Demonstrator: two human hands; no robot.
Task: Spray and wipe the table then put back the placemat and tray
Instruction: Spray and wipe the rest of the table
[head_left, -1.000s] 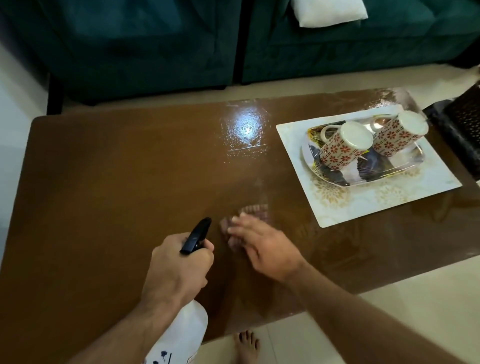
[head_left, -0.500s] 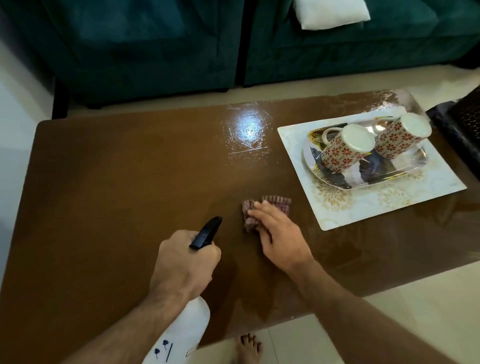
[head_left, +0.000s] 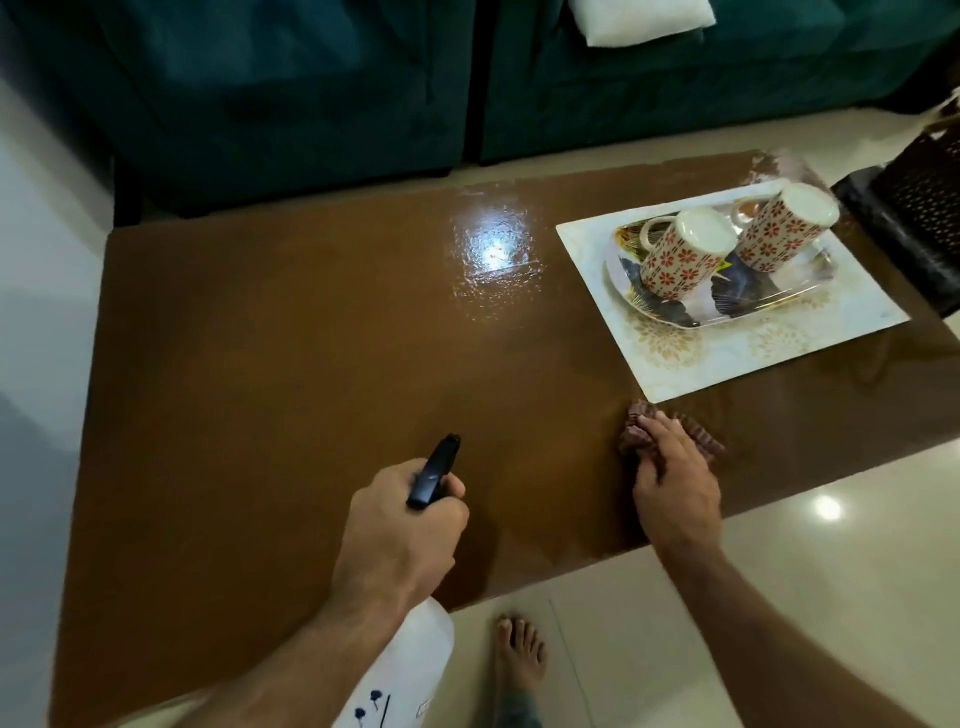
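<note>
A glossy brown table (head_left: 270, 364) fills the view. My left hand (head_left: 400, 525) grips a white spray bottle (head_left: 410, 660) by its black nozzle head (head_left: 434, 470), held over the table's near edge. My right hand (head_left: 675, 483) presses a dark reddish cloth (head_left: 636, 434) flat on the table, just below the near corner of the white placemat (head_left: 675, 358). On the placemat at the right end sits a patterned tray (head_left: 727, 306) carrying two upside-down mugs (head_left: 680, 254) with red flowers.
A dark teal sofa (head_left: 311, 93) runs along the table's far side with a white cushion (head_left: 644, 21) on it. A dark woven basket (head_left: 914, 218) stands off the right end. My bare foot (head_left: 519, 660) is on the tiled floor by the near edge.
My right hand has slid the cloth to the right across the table, from beside the spray nozzle to just under the placemat's corner. My left hand holds the bottle much as before.
</note>
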